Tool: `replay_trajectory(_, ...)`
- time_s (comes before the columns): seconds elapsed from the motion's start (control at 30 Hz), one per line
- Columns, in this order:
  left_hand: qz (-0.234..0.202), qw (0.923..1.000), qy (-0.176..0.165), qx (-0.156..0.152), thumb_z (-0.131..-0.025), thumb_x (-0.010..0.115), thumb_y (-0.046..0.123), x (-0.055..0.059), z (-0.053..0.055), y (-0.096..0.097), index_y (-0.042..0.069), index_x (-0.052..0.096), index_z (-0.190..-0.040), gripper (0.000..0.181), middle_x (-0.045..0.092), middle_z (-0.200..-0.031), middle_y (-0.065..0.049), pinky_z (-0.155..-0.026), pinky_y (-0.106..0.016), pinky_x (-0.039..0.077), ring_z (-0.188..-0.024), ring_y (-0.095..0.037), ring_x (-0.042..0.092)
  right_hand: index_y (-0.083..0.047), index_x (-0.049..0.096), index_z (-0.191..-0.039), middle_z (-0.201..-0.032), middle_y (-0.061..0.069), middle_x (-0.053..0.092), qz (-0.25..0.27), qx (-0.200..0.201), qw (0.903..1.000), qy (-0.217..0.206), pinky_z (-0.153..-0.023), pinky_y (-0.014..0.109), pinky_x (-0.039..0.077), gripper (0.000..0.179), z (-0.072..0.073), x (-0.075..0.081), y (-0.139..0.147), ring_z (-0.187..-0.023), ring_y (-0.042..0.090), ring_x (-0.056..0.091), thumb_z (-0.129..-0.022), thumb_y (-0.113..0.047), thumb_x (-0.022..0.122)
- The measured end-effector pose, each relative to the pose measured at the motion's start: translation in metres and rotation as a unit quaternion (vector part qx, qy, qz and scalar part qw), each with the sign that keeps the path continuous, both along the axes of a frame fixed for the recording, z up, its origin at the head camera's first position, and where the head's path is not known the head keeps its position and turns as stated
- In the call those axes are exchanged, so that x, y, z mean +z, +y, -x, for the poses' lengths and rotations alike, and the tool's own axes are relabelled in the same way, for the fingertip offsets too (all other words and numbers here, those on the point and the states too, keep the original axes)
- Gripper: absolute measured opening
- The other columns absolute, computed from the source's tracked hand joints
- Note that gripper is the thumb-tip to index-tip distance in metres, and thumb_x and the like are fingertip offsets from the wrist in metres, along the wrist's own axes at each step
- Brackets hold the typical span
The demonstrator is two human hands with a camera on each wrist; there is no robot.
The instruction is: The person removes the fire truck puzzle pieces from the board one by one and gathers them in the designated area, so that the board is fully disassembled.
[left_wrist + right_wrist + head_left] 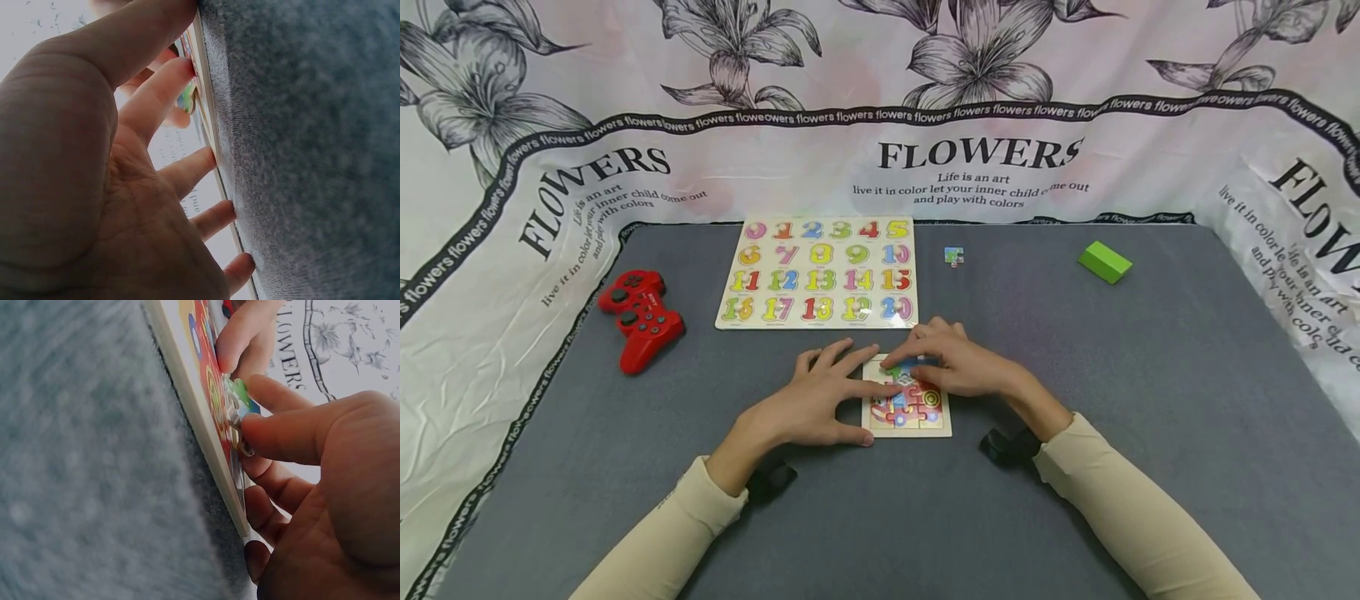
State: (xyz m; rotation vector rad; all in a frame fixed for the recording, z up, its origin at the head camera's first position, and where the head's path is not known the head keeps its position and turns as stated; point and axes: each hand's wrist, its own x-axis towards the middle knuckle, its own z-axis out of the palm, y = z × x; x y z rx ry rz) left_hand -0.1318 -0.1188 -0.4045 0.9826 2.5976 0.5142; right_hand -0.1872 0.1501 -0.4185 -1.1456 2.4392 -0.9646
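Note:
A small wooden jigsaw board [925,432] with a colourful picture lies at the front middle of the table. My left hand [820,402] is spread at its left side, index finger on the picture and thumb by the near left corner. Above the board's upper part, my right hand [962,364] pinches a green and blue jigsaw piece [241,391] between thumb and index finger. In the right wrist view the piece stands tilted over the board. My right hand's other fingers are by the board's edge. Part of the picture is hidden under both hands.
Behind the jigsaw lies a large number board [801,267]. One loose jigsaw piece [953,256] sits to its right. A green block [1105,262] is at the far right, a red game controller [642,321] at the left. The grey table [880,517] meets a flowered cloth [790,179] behind.

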Motion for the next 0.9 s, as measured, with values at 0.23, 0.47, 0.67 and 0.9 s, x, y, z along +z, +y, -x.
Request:
replay_trajectory(0.23,0.002,1.0,0.0,0.002,-0.085,0.077,0.054,0.0,-0.001,0.0,0.047,0.05,-0.148,0.069,0.02,-0.171,-0.003,-0.115,-0.067,0.013,-0.157,-0.041,0.01,-0.022,0.064,-0.137,-0.105,-0.006,0.065,0.036,-0.023,0.9987,-0.029,-0.079,0.039,0.022,0.042,0.001,-0.004,0.002,-0.085,0.019,0.041,-0.097,-0.011,0.068)
replay_trajectory(0.47,0.0,1.0,-0.005,0.004,-0.085,0.078,0.054,0.001,-0.001,0.0,0.047,0.05,-0.147,0.069,0.02,-0.171,-0.003,-0.115,-0.067,0.013,-0.157,-0.041,0.01,-0.018,0.072,-0.117,-0.101,-0.004,0.068,0.071,-0.038,0.9947,-0.065,-0.085,0.036,0.042,0.022,0.004,-0.007,0.004,-0.092,0.019,0.048,-0.096,-0.012,0.07)
replay_trajectory(0.67,-0.001,1.0,-0.004,0.004,-0.084,0.078,0.054,0.002,-0.001,0.001,0.046,0.051,-0.147,0.069,0.021,-0.171,-0.003,-0.115,-0.068,0.013,-0.157,-0.041,0.011,-0.012,0.072,-0.116,-0.093,0.003,0.069,0.117,-0.041,0.9878,-0.095,-0.074,0.029,0.048,0.019,0.006,-0.006,0.005,-0.083,0.018,0.057,-0.098,-0.008,0.067)
replay_trajectory(0.9,0.006,0.9999,-0.008,0.006,-0.084,0.078,0.054,0.001,0.0,0.001,0.047,0.05,-0.147,0.069,0.02,-0.171,-0.001,-0.116,-0.067,0.013,-0.157,-0.04,0.009,-0.008,0.071,-0.118,-0.088,0.009,0.069,0.152,-0.046,0.981,-0.111,-0.062,0.025,0.046,0.021,0.008,-0.004,0.01,-0.071,0.014,0.058,-0.098,-0.006,0.067)
